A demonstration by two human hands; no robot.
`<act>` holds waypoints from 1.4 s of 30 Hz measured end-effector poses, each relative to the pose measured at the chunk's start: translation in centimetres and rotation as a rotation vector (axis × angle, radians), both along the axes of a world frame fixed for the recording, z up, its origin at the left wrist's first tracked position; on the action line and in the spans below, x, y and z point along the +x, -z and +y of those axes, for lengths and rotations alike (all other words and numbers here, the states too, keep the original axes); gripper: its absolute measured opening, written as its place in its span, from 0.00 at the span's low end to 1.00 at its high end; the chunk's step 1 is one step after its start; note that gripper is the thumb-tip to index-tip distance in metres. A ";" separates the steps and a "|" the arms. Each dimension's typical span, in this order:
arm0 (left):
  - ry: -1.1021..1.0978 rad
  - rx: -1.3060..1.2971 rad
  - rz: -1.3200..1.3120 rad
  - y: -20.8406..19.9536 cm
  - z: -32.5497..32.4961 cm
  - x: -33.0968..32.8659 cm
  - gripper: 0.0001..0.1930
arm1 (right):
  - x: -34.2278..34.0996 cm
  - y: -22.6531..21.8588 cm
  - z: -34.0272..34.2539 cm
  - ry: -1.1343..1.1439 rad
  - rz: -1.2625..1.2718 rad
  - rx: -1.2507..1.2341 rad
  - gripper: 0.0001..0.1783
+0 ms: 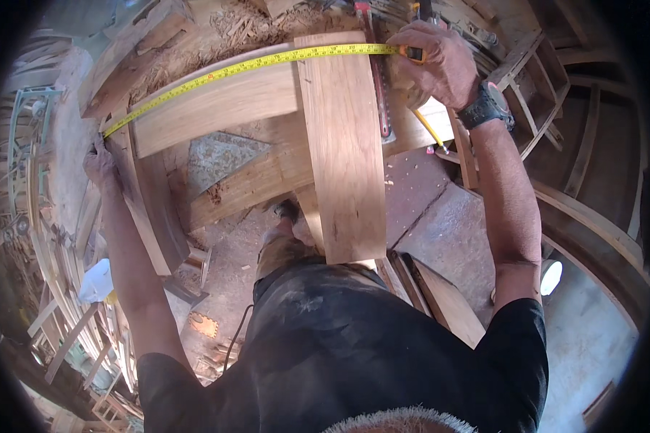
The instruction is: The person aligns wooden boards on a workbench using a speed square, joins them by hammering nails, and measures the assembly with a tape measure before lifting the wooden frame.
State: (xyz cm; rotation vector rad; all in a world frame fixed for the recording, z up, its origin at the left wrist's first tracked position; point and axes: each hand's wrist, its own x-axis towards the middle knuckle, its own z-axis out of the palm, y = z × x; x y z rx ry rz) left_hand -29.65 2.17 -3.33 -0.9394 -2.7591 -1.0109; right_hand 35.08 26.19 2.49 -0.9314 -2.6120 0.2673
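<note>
A yellow tape measure (267,60) is stretched across the workpiece from left to right. My right hand (444,68), with a dark watch on its wrist, is closed around the orange and black tape case (413,53). At the far left end, my left hand (102,164) pinches the tape's tip against the edge of an upright wooden piece (133,195). Beneath the tape lies a pale horizontal board (217,108). A wide plank (343,144) crosses over that board and reaches back toward my waist. Just right of the plank lies a long red-edged bar (380,94).
Shavings (242,25) cover the far side of the bench. A slatted wooden frame (531,94) stands at the right. Loose sticks (58,289) are heaped at the left. An orange toothed disc (204,325) lies on the floor, and boards (440,289) lean near my right side.
</note>
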 end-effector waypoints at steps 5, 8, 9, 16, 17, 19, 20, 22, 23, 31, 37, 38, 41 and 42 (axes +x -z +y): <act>0.055 -0.132 0.061 -0.2 -2.9 0.4 0.25 | 0.8 -1.2 -3.9 -0.078 0.106 -0.128 0.18; 0.028 -0.141 0.031 -0.2 -4.9 1.1 0.25 | 1.7 -1.4 -6.6 -0.017 0.091 -0.214 0.18; 0.048 -0.057 -0.033 -0.4 -6.3 -0.8 0.25 | 1.6 -1.4 -6.6 -0.049 0.115 -0.230 0.18; 0.307 0.283 -0.468 -2.5 -3.0 3.8 0.27 | 3.8 -7.5 -4.2 -0.343 -0.122 -0.912 0.35; 0.290 0.283 -0.451 -3.0 -4.3 4.1 0.27 | 2.9 -6.0 -5.2 -0.367 -0.117 -0.910 0.35; 0.156 0.339 -0.427 -3.3 -5.5 4.7 0.26 | 1.6 -2.5 -8.9 -0.123 0.205 -0.245 0.16; 0.157 0.338 -0.429 -3.3 -6.4 4.5 0.26 | 1.9 -2.1 -9.6 -0.121 0.203 -0.245 0.16; 0.007 0.264 -0.510 -3.1 -8.9 3.9 0.24 | 2.8 -1.4 -10.6 -0.023 0.102 -0.330 0.14; 0.012 0.255 -0.518 -2.9 -10.1 4.0 0.24 | 3.2 -1.3 -11.3 -0.014 0.096 -0.337 0.14; 0.162 0.149 -0.462 -1.5 -17.4 7.6 0.20 | 5.3 -0.3 -16.6 -0.058 0.034 -0.290 0.15; 0.089 0.098 -0.353 -1.8 -20.9 9.0 0.20 | 6.6 -0.4 -19.2 -0.038 0.066 -0.275 0.13; 0.083 0.072 -0.308 -1.9 -21.2 9.3 0.20 | 6.7 -0.5 -19.5 -0.045 0.063 -0.276 0.13; 0.019 0.163 -0.400 -1.5 -22.0 8.9 0.20 | 7.0 -0.6 -20.1 -0.058 0.049 -0.266 0.13; 0.022 0.160 -0.400 -1.6 -22.0 8.9 0.20 | 7.1 -0.6 -20.2 -0.065 0.038 -0.255 0.12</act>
